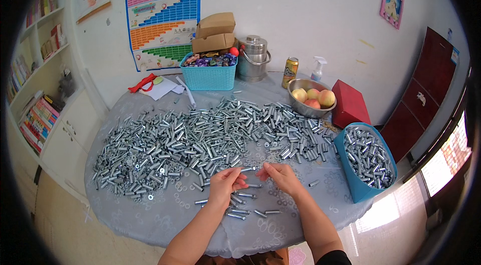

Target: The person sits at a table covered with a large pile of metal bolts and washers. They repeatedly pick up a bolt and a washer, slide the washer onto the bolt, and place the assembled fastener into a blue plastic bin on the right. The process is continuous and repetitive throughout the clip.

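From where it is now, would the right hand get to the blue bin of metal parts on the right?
Probably yes: the right hand sits near the blue bin, its top open, with only bare tablecloth and one loose bolt between.

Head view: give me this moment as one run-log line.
left hand: pinching small metal part | right hand: holding other end of metal bolt | pile of metal parts on table | blue bin at right, part-filled

wall: white, chart poster (pixel 163 14) + small pink picture (pixel 392 3)
shelves (pixel 37 64): white, books, far left of fingers
cabinet (pixel 426 89): dark red, far right
window (pixel 446 157): bright, lower right
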Available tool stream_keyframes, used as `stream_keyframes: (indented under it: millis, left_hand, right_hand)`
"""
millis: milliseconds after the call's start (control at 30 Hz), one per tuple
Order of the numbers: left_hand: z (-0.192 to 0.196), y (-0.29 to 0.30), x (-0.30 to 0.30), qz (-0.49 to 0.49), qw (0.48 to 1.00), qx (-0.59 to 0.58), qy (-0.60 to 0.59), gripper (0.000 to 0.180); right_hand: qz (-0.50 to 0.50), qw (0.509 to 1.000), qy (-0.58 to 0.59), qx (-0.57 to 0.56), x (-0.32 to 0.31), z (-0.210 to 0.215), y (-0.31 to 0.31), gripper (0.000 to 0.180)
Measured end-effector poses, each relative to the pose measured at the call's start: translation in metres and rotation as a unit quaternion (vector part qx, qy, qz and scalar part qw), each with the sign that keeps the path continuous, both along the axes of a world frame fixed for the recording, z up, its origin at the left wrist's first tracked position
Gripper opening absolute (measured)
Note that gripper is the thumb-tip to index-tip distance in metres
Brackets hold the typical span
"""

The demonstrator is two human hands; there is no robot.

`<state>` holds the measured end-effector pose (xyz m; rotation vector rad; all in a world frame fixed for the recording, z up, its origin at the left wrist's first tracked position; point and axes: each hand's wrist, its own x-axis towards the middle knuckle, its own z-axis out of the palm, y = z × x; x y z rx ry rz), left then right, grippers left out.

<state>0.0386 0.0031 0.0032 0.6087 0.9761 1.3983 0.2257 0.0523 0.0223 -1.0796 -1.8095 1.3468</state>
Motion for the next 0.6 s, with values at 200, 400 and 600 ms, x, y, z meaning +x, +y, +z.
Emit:
stream_keyframes:
  millis: [200, 400, 600]
  left_hand:
    - [0.001, -0.001, 0.000, 0.018, 1.000, 0.013, 0.017, 0.019]
    - [0.011, 0.001, -0.009, 0.030, 0.993, 0.072, 0.086, 0.016]
    - [0.002, -0.008, -0.004, -0.121, 0.884, 0.165, 0.420, 0.012]
  right_hand:
    - [0.015, 1.000, 0.011, -0.001, 0.000, 0.000, -0.001, 0.037]
    - [-0.281, 0.942, -0.018, 0.184, 0.026, -0.015, 0.025, 0.018]
    - [-0.372, 0.831, -0.331, 0.249, 0.063, -0.031, 0.039, 0.014]
